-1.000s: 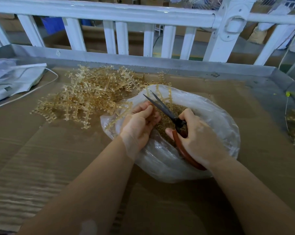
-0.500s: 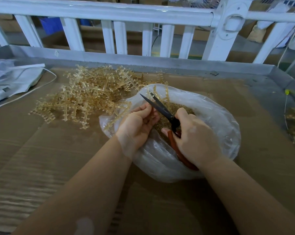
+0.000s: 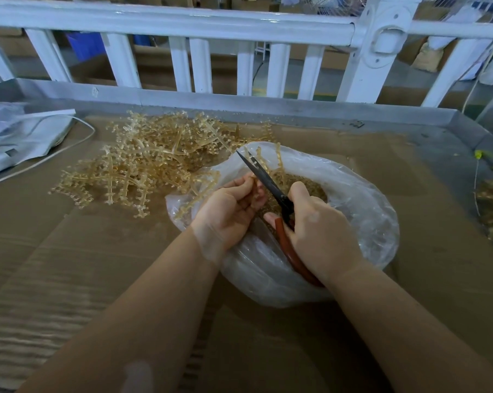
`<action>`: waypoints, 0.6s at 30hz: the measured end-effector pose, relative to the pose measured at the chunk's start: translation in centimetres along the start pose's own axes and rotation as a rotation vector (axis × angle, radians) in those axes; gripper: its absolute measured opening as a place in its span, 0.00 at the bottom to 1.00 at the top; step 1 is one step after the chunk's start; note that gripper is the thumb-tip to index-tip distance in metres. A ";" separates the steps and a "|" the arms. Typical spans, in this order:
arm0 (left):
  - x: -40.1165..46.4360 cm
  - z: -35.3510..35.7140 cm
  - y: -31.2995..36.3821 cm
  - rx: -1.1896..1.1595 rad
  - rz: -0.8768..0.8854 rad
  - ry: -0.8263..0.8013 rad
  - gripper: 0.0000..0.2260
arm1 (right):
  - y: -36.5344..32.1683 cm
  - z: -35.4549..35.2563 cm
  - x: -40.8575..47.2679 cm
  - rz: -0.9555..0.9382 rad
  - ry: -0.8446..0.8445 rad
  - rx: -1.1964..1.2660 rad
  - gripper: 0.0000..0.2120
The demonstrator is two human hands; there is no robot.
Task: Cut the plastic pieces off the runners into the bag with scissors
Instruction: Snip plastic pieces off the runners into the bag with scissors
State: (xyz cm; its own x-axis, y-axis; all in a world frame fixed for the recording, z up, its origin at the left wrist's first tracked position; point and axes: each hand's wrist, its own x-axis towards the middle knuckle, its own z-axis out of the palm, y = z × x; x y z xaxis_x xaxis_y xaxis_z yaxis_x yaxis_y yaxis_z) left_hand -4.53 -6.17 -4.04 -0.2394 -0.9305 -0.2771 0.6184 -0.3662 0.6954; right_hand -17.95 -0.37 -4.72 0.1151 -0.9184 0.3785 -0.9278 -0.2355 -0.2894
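Fingers (image 3: 246, 184) of the left hand (image 3: 225, 214) were curled round a thin amber runner (image 3: 204, 188), pinching it just beside the blades, while the right hand (image 3: 319, 231) was clamped round the red handles of the scissors (image 3: 271, 185). The blades looked nearly closed and pointed up and away toward the far edge of the tabletop (image 3: 69, 251), crossing the runner directly above the mouth of the clear bag (image 3: 361, 211).

Cut plastic pieces (image 3: 305, 184) lay heaped inside the bag, near the middle of the tabletop. A tangled pile of uncut runners (image 3: 143, 168) sat just beyond the bag's left side, toward the far-left corner, and one sprig rested on the bag's rim.

To do this snip well, the cut should probably stay over the opening so each piece drops inside rather than onto the cardboard. Holding the runner close to the blades ought to steady it, though the fingertips sat very near the edge, so feeding the runner forward between short snips seemed safer than reaching the blades back toward the hand.
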 end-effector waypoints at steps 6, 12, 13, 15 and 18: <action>0.0 -0.1 0.0 -0.011 -0.008 -0.002 0.11 | 0.1 -0.1 0.1 0.003 -0.032 0.012 0.13; -0.1 -0.1 0.1 -0.001 -0.016 -0.005 0.11 | 0.2 0.0 0.1 -0.001 -0.031 0.016 0.10; -0.2 -0.1 0.1 0.000 -0.016 -0.006 0.11 | 0.3 0.1 0.1 -0.003 -0.030 0.017 0.10; -0.2 0.0 0.1 0.002 -0.015 -0.002 0.11 | 0.3 0.1 0.1 -0.008 -0.034 0.032 0.09; -0.2 -0.1 0.1 0.015 -0.019 0.001 0.11 | 0.5 0.1 0.1 -0.014 -0.033 0.044 0.08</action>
State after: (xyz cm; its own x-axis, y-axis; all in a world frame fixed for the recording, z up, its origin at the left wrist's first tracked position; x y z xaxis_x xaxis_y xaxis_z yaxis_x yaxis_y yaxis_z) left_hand -4.37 -6.05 -3.95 -0.2507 -0.9232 -0.2912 0.6023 -0.3842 0.6997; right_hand -18.34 -0.59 -4.95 0.1400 -0.9249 0.3535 -0.9095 -0.2612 -0.3235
